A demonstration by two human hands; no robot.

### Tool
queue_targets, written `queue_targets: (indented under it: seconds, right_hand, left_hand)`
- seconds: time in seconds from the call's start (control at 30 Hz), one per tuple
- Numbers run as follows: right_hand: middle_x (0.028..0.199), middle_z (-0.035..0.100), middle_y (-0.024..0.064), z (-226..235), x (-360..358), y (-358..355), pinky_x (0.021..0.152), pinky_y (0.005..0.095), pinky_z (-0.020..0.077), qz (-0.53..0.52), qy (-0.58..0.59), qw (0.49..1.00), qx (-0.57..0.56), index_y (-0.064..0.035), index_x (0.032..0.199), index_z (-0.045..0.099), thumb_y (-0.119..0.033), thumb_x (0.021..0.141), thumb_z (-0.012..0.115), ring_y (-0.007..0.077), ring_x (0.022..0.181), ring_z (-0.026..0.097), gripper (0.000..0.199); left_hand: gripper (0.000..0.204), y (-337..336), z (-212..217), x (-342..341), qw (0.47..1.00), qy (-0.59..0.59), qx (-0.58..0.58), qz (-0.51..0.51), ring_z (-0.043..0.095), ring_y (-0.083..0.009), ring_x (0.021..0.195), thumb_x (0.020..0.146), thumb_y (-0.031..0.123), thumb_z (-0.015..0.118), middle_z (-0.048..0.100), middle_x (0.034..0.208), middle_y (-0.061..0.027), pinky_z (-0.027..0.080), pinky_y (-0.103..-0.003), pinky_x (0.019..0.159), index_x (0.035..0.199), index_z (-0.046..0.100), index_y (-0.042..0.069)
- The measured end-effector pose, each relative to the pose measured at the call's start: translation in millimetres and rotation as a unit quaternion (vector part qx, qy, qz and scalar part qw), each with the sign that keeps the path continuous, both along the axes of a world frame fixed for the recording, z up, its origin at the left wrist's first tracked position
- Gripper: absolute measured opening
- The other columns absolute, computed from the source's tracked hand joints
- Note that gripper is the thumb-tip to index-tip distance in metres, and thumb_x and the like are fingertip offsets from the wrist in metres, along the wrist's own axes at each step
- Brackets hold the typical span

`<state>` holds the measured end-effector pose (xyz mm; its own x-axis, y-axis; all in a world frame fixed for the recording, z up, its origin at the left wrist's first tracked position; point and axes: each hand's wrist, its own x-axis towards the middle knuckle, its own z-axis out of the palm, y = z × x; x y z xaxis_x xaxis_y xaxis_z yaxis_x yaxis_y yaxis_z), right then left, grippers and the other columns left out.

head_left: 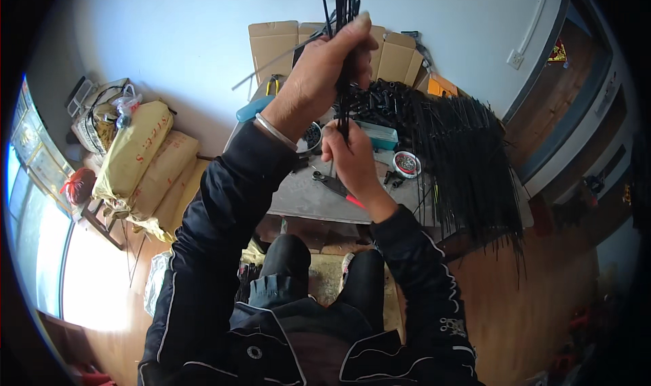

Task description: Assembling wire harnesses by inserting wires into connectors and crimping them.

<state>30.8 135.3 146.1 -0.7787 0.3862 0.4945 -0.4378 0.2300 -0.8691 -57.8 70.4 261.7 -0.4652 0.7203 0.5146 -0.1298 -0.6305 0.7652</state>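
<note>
Raised above the table, my left hand is wrapped round a bundle of thin black rods, whose upper ends stick up past the top of the picture. Lower down, my right hand is closed on the bottom end of the same bundle. On the table below lie pliers with a red handle, close to my right wrist. A small round bowl of tiny parts stands to the right, and a teal tray is behind my right hand. Long thin black rods lie heaped on the table's right side.
Black fittings are piled at the table's back, before cardboard against the wall. A yellow-handled tool and a blue object lie back left. Full sacks are stacked at the left. Rod ends overhang the table's right front edge.
</note>
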Motion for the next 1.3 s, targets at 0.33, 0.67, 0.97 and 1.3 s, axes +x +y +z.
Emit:
queue_targets:
  seconds: [0.33,0.67,0.97,1.3]
  right_hand:
    - [0.06,0.05,-0.0012,-71.6,-6.7,-1.4,0.043,0.0247,0.0379,0.04,-0.11,0.99,-0.08,-0.0041,0.088,0.056,-0.015,0.092,0.06,0.0073,0.045,0.048,0.012]
    - [0.061,0.052,0.0,-10.5,43.4,-3.2,0.04,0.0234,0.0357,0.006,-0.081,0.992,-0.092,-0.0043,0.099,0.054,-0.03,0.098,0.053,0.0085,0.044,0.046,0.026]
    - [0.071,0.057,0.0046,-28.8,73.4,-17.2,0.049,0.0241,0.0436,0.057,-0.155,0.984,-0.069,-0.0024,0.114,0.052,-0.02,0.097,0.054,0.0114,0.054,0.055,0.024]
    - [0.103,0.064,0.0076,-119.6,70.6,65.1,0.083,0.0371,0.0444,-0.223,-0.159,0.854,0.443,-0.0057,0.109,0.063,-0.024,0.082,0.068,0.0258,0.096,0.059,0.032]
  left_hand:
    - [0.041,10.3,-75.7,-27.4,0.981,-0.094,-0.162,0.054,0.066,-0.0197,0.072,0.097,0.038,0.053,0.065,0.09,-0.0112,0.054,-0.03,0.064,0.106,0.055,-0.002]
    - [0.039,11.6,-69.0,-26.4,0.963,0.008,-0.253,0.094,0.068,-0.0239,0.076,0.098,0.034,0.052,0.066,0.094,-0.0136,0.057,-0.035,0.068,0.11,0.053,-0.003]
    - [0.032,15.7,-61.7,1.7,0.973,-0.18,-0.145,0.0,0.066,-0.0265,0.08,0.099,0.027,0.05,0.064,0.09,-0.01,0.057,-0.039,0.071,0.113,0.054,-0.001]
    - [0.027,-3.9,-89.9,-2.1,0.964,-0.137,-0.212,-0.079,0.066,-0.0261,0.092,0.1,0.017,0.046,0.065,0.104,-0.0119,0.055,-0.04,0.081,0.119,0.055,0.0]
